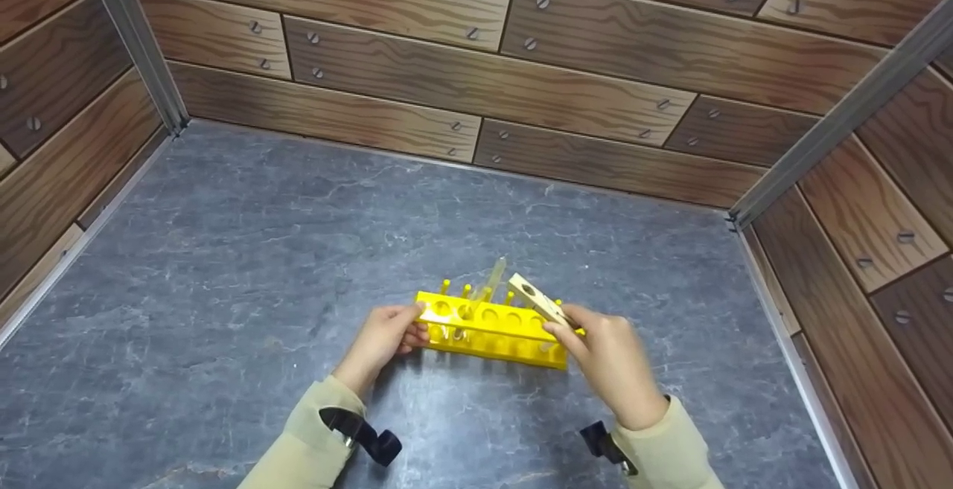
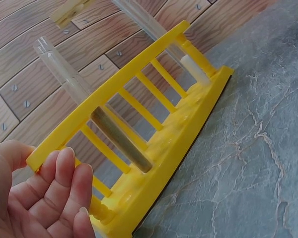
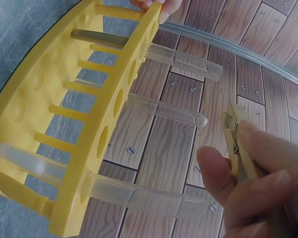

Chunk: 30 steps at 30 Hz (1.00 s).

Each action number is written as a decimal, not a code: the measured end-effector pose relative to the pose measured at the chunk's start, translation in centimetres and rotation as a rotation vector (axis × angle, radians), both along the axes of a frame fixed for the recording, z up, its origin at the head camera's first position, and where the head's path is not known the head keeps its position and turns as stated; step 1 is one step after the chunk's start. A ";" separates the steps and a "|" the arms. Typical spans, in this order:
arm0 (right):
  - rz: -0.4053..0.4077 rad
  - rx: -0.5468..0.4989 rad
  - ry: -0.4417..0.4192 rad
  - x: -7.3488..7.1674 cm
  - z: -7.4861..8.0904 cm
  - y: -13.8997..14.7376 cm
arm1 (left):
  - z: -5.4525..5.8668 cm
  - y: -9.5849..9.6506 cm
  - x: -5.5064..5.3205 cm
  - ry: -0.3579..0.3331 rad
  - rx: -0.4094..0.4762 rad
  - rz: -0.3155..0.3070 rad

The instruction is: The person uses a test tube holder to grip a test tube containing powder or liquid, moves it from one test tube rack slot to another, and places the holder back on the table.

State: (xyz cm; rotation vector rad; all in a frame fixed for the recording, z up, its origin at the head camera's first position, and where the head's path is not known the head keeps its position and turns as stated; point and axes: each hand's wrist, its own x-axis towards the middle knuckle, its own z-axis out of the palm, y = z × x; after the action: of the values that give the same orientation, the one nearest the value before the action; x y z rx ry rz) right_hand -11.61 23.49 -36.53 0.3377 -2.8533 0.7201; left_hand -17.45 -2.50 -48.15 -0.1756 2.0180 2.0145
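Note:
A yellow test tube rack (image 1: 514, 351) stands on the grey surface, between the two hands. My left hand (image 1: 383, 334) grips the left end of its top board, thumb above and fingers curled underneath. With thumb and fingers, my right hand (image 1: 614, 359) holds a wooden test tube clamp (image 3: 237, 139) above the rack's right end; nothing sits in the clamp's tips. Near the left end is a test tube with brown contents (image 2: 121, 139). Another tube, with white contents (image 3: 22, 157), stands at the right end. An empty-looking tube (image 1: 497, 273) is upside down on a back peg.
Wood-plank patterned walls (image 1: 417, 42) enclose the grey marbled surface (image 1: 298, 221) at the back and both sides. Metal strips (image 1: 141, 42) run up the corners. Each sleeve carries a black strap with a camera mount (image 1: 361, 433).

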 end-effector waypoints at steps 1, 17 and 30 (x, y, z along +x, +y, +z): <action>0.002 -0.003 -0.004 0.0 0.0 0.0 | -0.1 0.0 0.0 -0.004 0.000 -0.004; 0.003 0.020 0.000 0.0 -0.1 -0.4 | 0.3 0.2 0.4 -0.024 0.015 0.024; 0.034 0.022 0.040 -0.2 -0.4 -1.3 | 0.7 0.0 0.5 -0.016 0.022 0.016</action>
State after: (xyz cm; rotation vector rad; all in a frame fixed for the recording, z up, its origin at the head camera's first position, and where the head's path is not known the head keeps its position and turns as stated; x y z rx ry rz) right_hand -11.79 22.21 -36.92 0.4001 -2.8265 0.6802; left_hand -16.93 -2.47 -47.46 -0.2030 1.9901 2.0382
